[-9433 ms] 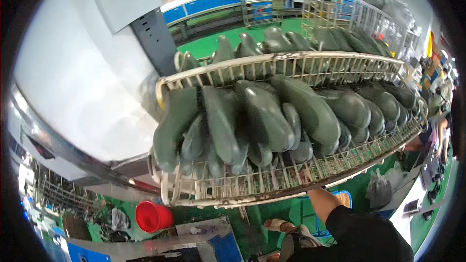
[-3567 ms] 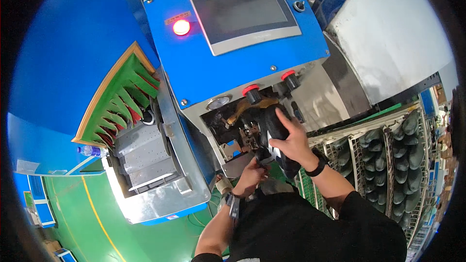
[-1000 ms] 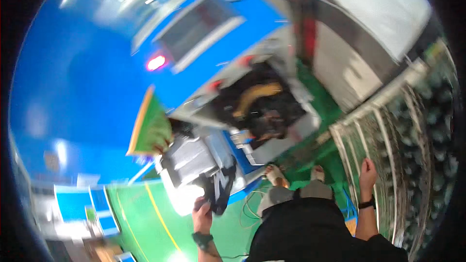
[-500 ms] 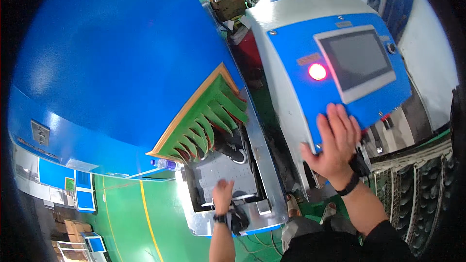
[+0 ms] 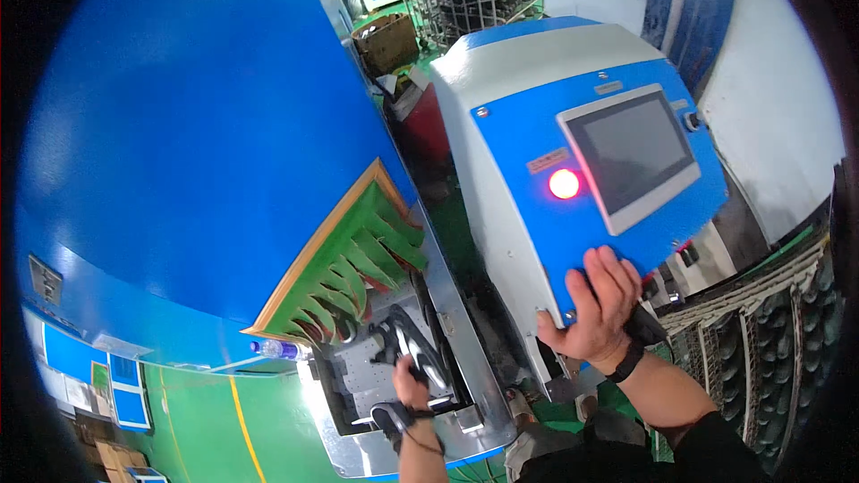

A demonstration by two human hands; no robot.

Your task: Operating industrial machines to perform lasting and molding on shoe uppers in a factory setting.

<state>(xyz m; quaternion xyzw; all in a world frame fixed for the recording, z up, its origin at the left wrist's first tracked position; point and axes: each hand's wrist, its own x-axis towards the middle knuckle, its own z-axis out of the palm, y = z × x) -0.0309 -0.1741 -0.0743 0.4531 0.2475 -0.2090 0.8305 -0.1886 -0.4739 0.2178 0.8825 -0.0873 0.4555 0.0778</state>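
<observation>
Two hands (image 5: 411, 385) (image 5: 595, 313), black shoe (image 5: 420, 351), one screen (image 5: 635, 154)

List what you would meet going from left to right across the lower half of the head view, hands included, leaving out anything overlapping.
Clear bottle → left hand → right hand → metal rack at the right.

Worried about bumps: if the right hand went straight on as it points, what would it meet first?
The right hand would probably meet the pale screen frame, at its lowest corner; depth is unclear.
</observation>
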